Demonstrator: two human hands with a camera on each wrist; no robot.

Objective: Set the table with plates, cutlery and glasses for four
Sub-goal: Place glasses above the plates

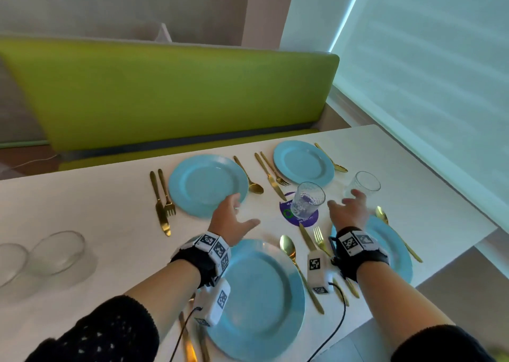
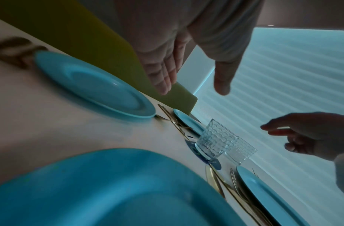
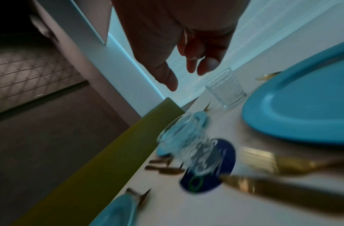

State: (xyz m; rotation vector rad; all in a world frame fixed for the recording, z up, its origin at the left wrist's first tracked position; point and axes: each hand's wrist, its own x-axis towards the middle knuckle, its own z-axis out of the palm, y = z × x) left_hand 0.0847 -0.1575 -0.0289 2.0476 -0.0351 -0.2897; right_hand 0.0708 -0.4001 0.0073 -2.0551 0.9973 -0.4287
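Note:
Several blue plates with gold cutlery lie on the white table. A textured glass stands on a purple coaster in the middle; a second glass stands to its right. My left hand hovers open above the table between the far left plate and the near plate, holding nothing. My right hand is open with fingers spread just short of the second glass, apart from it. In the left wrist view both glasses stand side by side.
Two clear glass bowls sit at the table's left. A green bench runs along the far side. A window blind fills the right. The table's right edge lies close beyond the second glass.

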